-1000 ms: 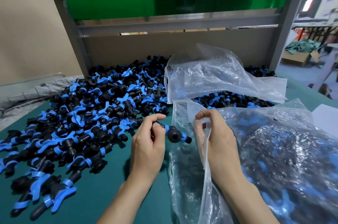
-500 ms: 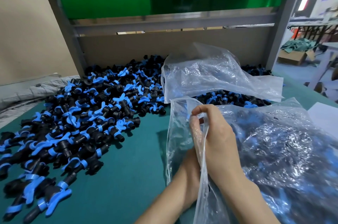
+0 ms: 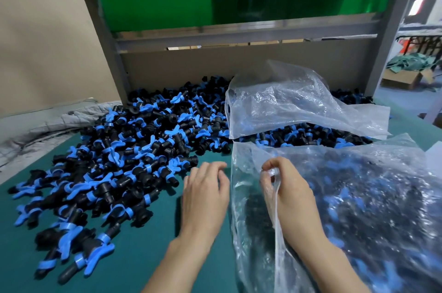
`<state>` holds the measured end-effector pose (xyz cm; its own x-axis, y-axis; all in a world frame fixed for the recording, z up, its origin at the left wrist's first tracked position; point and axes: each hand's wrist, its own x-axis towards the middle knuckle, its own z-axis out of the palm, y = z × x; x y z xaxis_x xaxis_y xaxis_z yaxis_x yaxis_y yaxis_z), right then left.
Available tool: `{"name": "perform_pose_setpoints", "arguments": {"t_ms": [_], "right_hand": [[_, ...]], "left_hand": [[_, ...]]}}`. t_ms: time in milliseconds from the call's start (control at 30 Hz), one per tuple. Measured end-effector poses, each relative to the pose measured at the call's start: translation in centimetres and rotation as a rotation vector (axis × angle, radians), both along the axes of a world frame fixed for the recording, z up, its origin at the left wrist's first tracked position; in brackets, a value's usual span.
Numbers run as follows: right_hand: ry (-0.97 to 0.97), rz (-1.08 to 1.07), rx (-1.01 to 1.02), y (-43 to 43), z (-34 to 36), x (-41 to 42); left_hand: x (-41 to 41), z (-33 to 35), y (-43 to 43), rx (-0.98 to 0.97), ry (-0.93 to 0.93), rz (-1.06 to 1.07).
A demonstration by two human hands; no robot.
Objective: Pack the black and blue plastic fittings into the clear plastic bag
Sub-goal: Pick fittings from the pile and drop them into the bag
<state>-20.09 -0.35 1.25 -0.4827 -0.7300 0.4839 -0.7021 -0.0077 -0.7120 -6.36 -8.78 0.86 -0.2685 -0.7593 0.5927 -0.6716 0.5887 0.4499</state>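
Right hand (image 3: 287, 187) pinches the mouth edge of the clear plastic bag (image 3: 358, 209) and holds it up. The bag is already well loaded. Left hand (image 3: 205, 192) is empty, fingers loosely curled, over the green table mat (image 3: 143, 264) between the bag and the loose pile of black and blue fittings (image 3: 124, 149). Judged step: reaching for the next piece. Next move: pinch one fitting at the pile's near edge, keeping the mouth lifted. Farther back, a second clear bag (image 3: 299, 106). Half a second ago the left hand was inside the bag mouth; it is now out.
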Motion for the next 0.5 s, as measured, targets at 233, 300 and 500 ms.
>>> {"name": "perform_pose_setpoints", "arguments": {"t_ms": [233, 300, 500], "right_hand": [[0.031, -0.001, 0.034, 0.0, -0.1, 0.0], [0.023, -0.001, 0.037, 0.0, -0.1, 0.0], [0.013, 0.004, 0.041, 0.0, 0.0, 0.0]], "left_hand": [[2.0, -1.0, -2.6, 0.149, -0.339, 0.322], [2.2, -0.9, -3.2, 0.148, -0.371, 0.353], [2.3, -0.5, -3.1, 0.151, -0.280, 0.376]]}}
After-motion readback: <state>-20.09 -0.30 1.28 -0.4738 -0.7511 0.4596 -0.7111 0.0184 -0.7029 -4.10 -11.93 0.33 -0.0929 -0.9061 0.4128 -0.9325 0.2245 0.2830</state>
